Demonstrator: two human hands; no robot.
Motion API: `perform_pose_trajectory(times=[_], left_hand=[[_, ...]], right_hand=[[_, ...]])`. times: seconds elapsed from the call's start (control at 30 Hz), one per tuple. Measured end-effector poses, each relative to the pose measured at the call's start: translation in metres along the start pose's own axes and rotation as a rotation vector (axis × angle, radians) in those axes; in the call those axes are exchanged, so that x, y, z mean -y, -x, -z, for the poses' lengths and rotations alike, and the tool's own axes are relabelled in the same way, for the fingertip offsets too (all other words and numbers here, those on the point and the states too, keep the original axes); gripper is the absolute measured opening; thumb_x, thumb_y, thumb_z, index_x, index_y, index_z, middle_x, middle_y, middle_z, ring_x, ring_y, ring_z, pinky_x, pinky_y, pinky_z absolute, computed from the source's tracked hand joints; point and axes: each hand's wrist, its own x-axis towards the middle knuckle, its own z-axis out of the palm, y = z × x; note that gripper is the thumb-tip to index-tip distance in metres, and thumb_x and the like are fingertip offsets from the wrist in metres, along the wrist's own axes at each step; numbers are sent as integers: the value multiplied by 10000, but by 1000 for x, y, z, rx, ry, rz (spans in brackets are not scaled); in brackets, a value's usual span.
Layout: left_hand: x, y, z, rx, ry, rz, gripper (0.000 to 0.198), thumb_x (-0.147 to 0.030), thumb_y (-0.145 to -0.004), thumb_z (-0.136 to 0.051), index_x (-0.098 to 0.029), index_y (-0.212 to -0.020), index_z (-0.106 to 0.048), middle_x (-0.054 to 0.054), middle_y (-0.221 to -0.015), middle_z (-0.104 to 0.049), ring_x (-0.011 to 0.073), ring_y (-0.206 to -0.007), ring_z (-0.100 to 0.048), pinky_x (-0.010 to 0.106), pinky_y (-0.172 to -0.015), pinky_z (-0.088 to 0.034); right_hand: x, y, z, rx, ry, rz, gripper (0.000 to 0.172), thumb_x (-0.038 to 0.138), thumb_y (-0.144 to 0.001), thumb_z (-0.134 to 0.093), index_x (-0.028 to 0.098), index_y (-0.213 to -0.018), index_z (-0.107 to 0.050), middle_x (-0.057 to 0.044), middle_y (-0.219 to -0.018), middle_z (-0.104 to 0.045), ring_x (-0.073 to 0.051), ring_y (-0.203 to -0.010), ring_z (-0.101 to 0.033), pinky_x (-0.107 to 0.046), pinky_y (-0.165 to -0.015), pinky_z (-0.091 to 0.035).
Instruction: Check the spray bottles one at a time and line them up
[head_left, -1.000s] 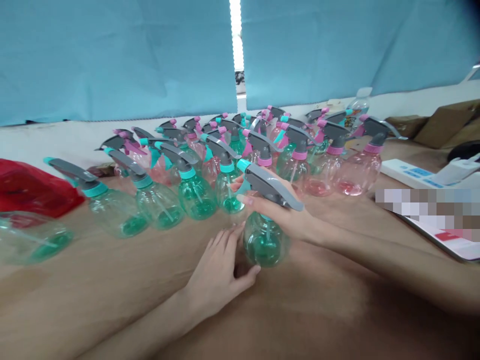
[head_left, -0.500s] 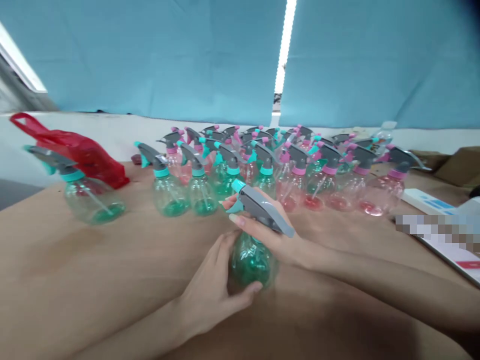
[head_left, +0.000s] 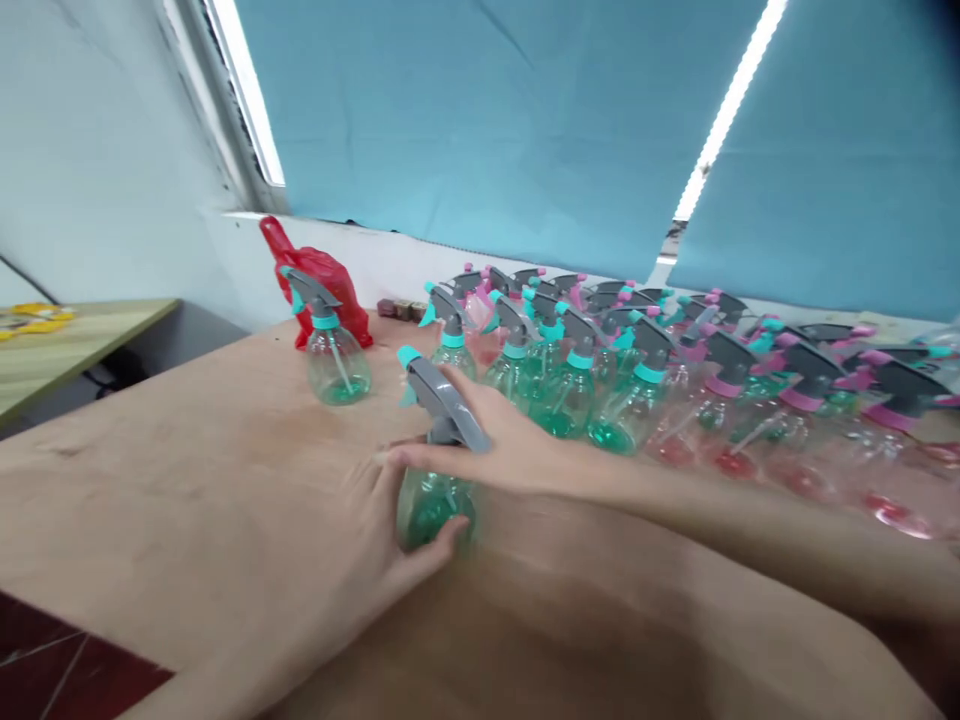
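Observation:
A green spray bottle (head_left: pixel 442 510) with a grey and turquoise trigger head stands before me, between both hands. My left hand (head_left: pixel 379 540) is curved round the bottle's clear body, thumb at its near side and fingers at its left. At the neck, just under the grey head, my right hand (head_left: pixel 499 440) is closed, hiding the collar. Behind it is a row of green spray bottles (head_left: pixel 566 400); pink spray bottles (head_left: pixel 731 440) continue to the right. Another green spray bottle (head_left: pixel 339 365) stands apart at the left.
A red plastic bag (head_left: pixel 330 275) lies at the back left of the wooden table (head_left: pixel 172 470), by a low white wall. Further left is another table (head_left: pixel 127 330) with a yellow item (head_left: pixel 37 318) on it. Blue sheeting (head_left: pixel 487 130) covers the window behind.
The view has swung left, so the bottles appear further right and the other table shows. My right hand has gone from the spray head's side to round the neck; my left hand stays on the body.

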Motion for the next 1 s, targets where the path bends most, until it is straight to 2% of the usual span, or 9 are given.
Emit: perform_pose_trajectory(times=[0.1,0.13,0.2,0.27,0.33,0.43,0.6,0.83,1.0], left_hand=[[25,-6,13,-4,-34,12,489,-453,-873,-565,-268,-1294,-400,80,-1221,-536,308,-1122,-556,480,-924,-470],[34,-10,17,-21,-78,25,477,-465,-876,-566,-258,-1280,-420,81,-1197,-536,309,-1102,-563,474,-907,-477],[52,-19,21,-72,-155,8,506,-515,-867,-575,-229,-1265,-449,99,-1203,-512,323,-1118,-541,478,-929,-457],[70,-31,22,-121,-199,-3,528,-547,-860,-577,-200,-1246,-483,105,-1145,-514,320,-1073,-554,467,-911,-463],[87,-43,22,-118,-205,1,556,-575,-850,-578,-191,-1245,-499,98,-1087,-519,319,-1040,-564,458,-884,-474],[105,-59,21,-88,-189,1,559,-569,-855,-587,-224,-1282,-478,81,-1097,-520,295,-1031,-568,442,-901,-462],[114,-76,22,-77,-234,-43,563,-539,-857,-603,-213,-1293,-462,89,-1125,-540,302,-1074,-543,425,-905,-448],[115,-93,25,-60,-381,-52,507,-513,-839,-628,-159,-1185,-519,116,-1073,-575,331,-1055,-524,451,-912,-420],[119,-105,22,-52,-375,-26,493,-513,-820,-650,-163,-1155,-559,123,-1059,-550,362,-1093,-473,487,-945,-375]], right_hand=[[10,-17,21,277,299,-23,456,548,-748,-672,195,-1013,-557,-61,-1048,-640,-207,-903,-601,-323,-711,-461],[13,-22,26,275,391,-44,502,570,-744,-667,186,-1052,-569,-84,-1101,-647,-231,-949,-604,-336,-733,-460],[18,-33,34,173,542,-64,473,527,-795,-634,170,-1102,-588,-90,-1139,-659,-234,-969,-614,-337,-749,-453],[19,-44,38,17,706,-72,386,455,-842,-591,157,-1087,-610,-78,-1052,-692,-229,-911,-629,-330,-711,-436],[16,-57,42,-100,862,-76,324,394,-865,-553,149,-1065,-622,-83,-994,-701,-242,-899,-626,-333,-692,-417],[5,-75,47,-179,976,-107,303,336,-851,-555,134,-1066,-621,-106,-1044,-685,-261,-944,-616,-348,-737,-418],[-18,-94,56,-302,1133,-202,415,428,-869,-529,109,-1124,-606,-169,-1125,-642,-316,-1001,-604,-383,-774,-434],[-35,-108,56,-228,1118,-355,562,538,-850,-538,84,-1176,-598,-189,-1038,-692,-343,-1001,-629,-415,-771,-468],[-39,-115,54,-149,1105,-363,461,470,-865,-554,95,-1112,-657,-205,-1063,-684,-335,-1001,-634,-393,-743,-468]])
